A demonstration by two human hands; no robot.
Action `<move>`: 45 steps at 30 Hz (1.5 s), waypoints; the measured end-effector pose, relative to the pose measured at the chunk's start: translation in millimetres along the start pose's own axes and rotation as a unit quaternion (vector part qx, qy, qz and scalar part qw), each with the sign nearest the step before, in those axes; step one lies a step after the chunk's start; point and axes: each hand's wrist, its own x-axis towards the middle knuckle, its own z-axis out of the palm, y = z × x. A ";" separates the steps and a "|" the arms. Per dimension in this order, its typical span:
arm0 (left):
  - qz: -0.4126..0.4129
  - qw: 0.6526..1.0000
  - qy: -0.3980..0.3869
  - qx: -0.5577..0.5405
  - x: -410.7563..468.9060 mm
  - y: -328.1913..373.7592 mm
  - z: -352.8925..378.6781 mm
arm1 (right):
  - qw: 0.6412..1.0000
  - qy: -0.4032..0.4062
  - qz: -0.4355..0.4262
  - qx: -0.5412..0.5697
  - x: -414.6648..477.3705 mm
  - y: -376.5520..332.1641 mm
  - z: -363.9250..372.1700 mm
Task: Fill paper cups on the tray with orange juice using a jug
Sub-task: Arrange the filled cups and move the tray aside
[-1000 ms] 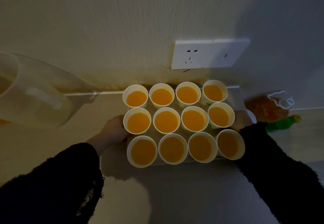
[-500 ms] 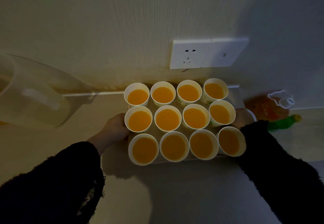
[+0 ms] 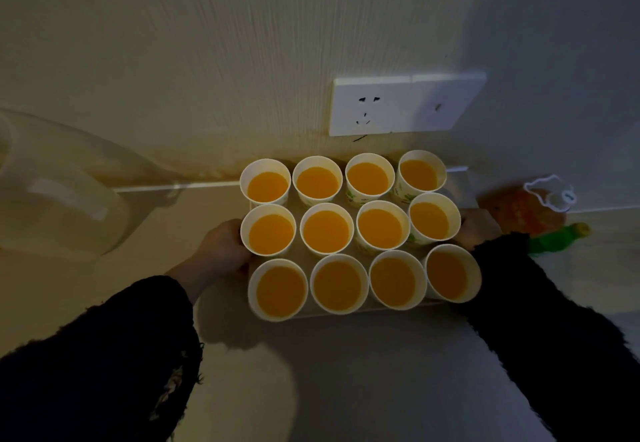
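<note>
Since all 12 paper cups (image 3: pixel 325 232) hold juice & their tray (image 3: pixel 381 312), by the wall, has nudged slightly wallward w/ left hand (image 3: pixel 221 247) & right hand (image 3: pixel 478 228) clasping its side edges, pouring looks done, the jug (image 3: pixel 59 192) parked well left on the worktop (image 3: pixel 346 379).

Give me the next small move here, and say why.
Probably lift the tray straight up, slowly and level. All twelve paper cups already hold orange juice, the jug stands aside at the left, and the left hand and right hand hold the tray's two ends.
</note>
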 end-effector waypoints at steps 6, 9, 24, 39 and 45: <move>-0.033 0.998 -0.018 -0.049 0.5 -3.8 -3.0 | 1.000 0.000 -0.001 0.016 -4.8 4.2 1.9; -0.064 0.995 -0.045 -0.055 -1.5 -0.2 -9.2 | 0.999 -0.034 0.007 0.005 -8.8 4.4 -5.5; -0.243 0.890 -0.063 -0.381 -13.9 10.6 -24.9 | 0.858 -0.033 0.164 0.486 -14.1 6.6 -8.1; -0.249 0.889 -0.017 -0.384 15.7 4.2 -18.0 | 0.863 -0.008 0.200 0.464 -2.6 7.9 -9.4; -0.237 0.891 0.004 -0.388 14.0 7.9 -18.8 | 0.865 -0.020 0.208 0.456 -0.2 5.1 -10.1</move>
